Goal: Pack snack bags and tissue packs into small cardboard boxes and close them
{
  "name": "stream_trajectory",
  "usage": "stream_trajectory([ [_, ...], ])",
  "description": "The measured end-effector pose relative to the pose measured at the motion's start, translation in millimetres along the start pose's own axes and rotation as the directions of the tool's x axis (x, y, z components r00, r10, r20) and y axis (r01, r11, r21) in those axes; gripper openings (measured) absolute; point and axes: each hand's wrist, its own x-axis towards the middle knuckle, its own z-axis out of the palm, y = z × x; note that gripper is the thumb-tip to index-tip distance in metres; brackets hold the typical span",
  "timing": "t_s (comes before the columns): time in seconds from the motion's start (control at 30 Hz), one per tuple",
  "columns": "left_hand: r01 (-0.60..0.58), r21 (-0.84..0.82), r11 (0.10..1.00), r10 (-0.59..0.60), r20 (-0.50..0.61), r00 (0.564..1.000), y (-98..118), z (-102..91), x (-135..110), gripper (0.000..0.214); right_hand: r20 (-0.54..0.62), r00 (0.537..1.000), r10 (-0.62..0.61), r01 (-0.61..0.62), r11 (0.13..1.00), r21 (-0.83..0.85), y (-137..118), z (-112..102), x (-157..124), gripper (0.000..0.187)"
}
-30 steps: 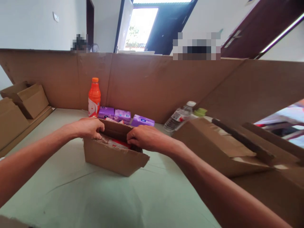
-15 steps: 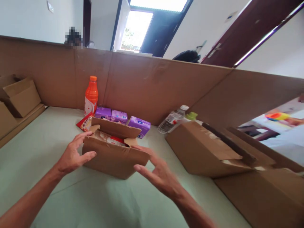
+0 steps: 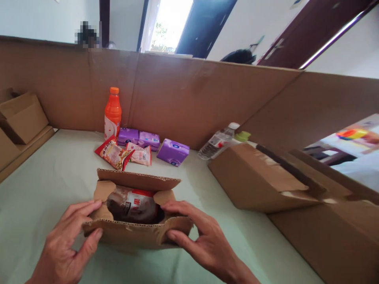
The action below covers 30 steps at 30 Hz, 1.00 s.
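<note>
A small cardboard box (image 3: 127, 236) stands in front of me with its top flaps up. Inside lies a snack bag with a dark, clear and red wrapper (image 3: 133, 205), partly covered by the flaps. My left hand (image 3: 71, 236) holds the box's left corner, fingers on the side flap and thumb against the near flap. At the right corner, my right hand (image 3: 198, 236) pinches the near flap, its thumb outside and its fingers over the side flap. Just beyond the box are a red snack bag (image 3: 114, 154) and a pink-white snack bag (image 3: 140, 154).
Purple tissue packs (image 3: 173, 152) and an orange drink bottle (image 3: 113, 114) stand at the back by the cardboard wall (image 3: 177, 90). A clear water bottle (image 3: 217, 142) leans beside a larger box (image 3: 251, 177) on the right. More cardboard boxes (image 3: 25, 118) stand left.
The box has come closer to me, drawn away from the snack bags and tissue packs. Both hands have moved nearer and closed on its flaps; its contents show more.
</note>
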Motion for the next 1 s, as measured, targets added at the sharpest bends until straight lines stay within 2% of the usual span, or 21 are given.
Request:
stream_trajectory([
  [0.1,0.005,0.013,1.0,-0.004,-0.026,1.0,0,3.0,3,0.025,-0.122,0.992,0.009,-0.017,0.998,-0.063,2,3,-1,0.039],
  [0.17,0.012,0.019,1.0,-0.011,-0.062,0.998,-2,9.0,9,0.016,-0.201,0.979,0.02,-0.045,0.991,-0.122,5,4,4,0.056],
  [0.23,0.036,0.037,0.999,-0.032,-0.108,0.994,-4,15.9,12,0.011,-0.206,0.978,0.03,-0.061,0.987,-0.146,10,4,12,0.075],
  [0.3,0.089,0.059,0.994,-0.079,-0.155,0.985,-5,22.2,12,0.016,-0.142,0.989,0.039,-0.058,0.99,-0.13,14,4,19,0.079],
  [0.37,0.138,0.073,0.988,-0.124,-0.177,0.976,-6,26.5,9,0.032,-0.034,0.999,0.023,-0.026,0.994,-0.105,17,4,22,0.061],
  [0.43,0.139,0.09,0.986,-0.124,-0.162,0.979,-7,28.4,6,0.047,0.075,0.997,-0.009,0.015,0.997,-0.079,16,3,21,0.039],
  [0.47,0.123,0.098,0.987,-0.11,-0.135,0.985,-8,28.5,6,0.049,0.12,0.992,-0.022,0.031,0.997,-0.07,15,2,20,0.037],
  [0.63,0.048,0.018,0.999,-0.049,0.045,0.998,-18,28.9,11,0.034,0.286,0.957,-0.042,0.079,0.99,-0.119,1,-9,21,0.051],
  [0.73,0.056,-0.028,0.998,-0.055,0.023,0.998,-23,32.1,11,0.032,0.37,0.928,-0.03,0.119,0.969,-0.219,-9,-10,34,0.069],
  [0.87,0.059,-0.072,0.996,-0.061,-0.023,0.998,-31,34.9,4,0.035,0.551,0.833,-0.042,0.221,0.939,-0.263,-21,-2,55,0.093],
  [0.93,0.046,-0.062,0.997,-0.048,-0.037,0.998,-40,36.3,2,0.035,0.591,0.803,-0.072,0.286,0.918,-0.277,-22,2,64,0.093],
  [1.0,0.017,-0.036,0.999,-0.019,-0.046,0.999,-49,39.0,4,0.035,0.599,0.797,-0.079,0.319,0.897,-0.306,-20,2,67,0.089],
])
